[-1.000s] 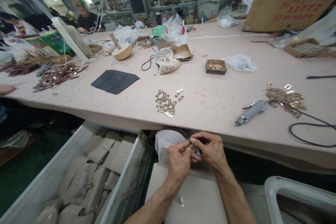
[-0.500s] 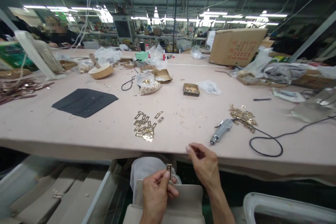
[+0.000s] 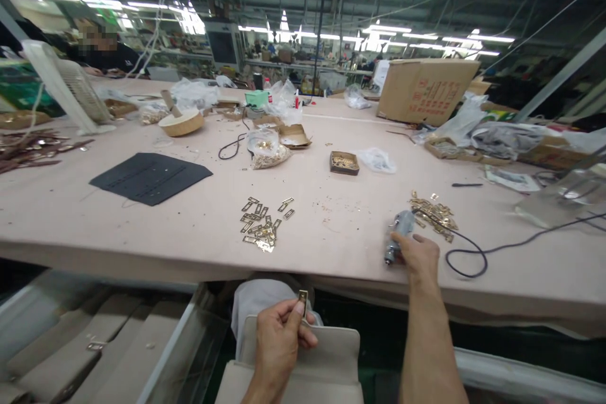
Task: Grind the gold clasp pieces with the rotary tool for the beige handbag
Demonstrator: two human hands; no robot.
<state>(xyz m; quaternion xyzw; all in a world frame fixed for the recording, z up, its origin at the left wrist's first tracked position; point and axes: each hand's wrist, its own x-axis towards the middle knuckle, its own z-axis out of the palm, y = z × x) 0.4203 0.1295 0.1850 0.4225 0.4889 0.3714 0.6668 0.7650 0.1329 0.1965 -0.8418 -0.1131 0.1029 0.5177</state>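
Observation:
My left hand [image 3: 279,341] pinches a small gold-coloured rectangular metal frame [image 3: 303,304] between thumb and fingers, at the upper edge of a beige flap [image 3: 334,353]. The flap belongs to a beige leather-like piece lying on my lap. My right hand [image 3: 419,254] reaches over the table's front edge and has its fingers around a grey corded electric screwdriver [image 3: 402,226], whose tip points towards me. Part of the tool is hidden by the hand. Beside it lies a pile of gold metal fittings [image 3: 433,211]. More rectangular frames [image 3: 260,227] are heaped mid-table.
Left of my lap, a white bin [image 3: 173,334] holds several beige pieces. On the table [image 3: 303,202] are a black sheet [image 3: 151,178], a small box of parts [image 3: 344,163], a bag of small parts [image 3: 267,151] and a large carton [image 3: 426,91]. The black cord [image 3: 466,275] loops at right.
My right hand has moved forward and right from above the lap to the electric screwdriver, which now stands at a steeper angle. My left hand still holds the metal frame at the flap.

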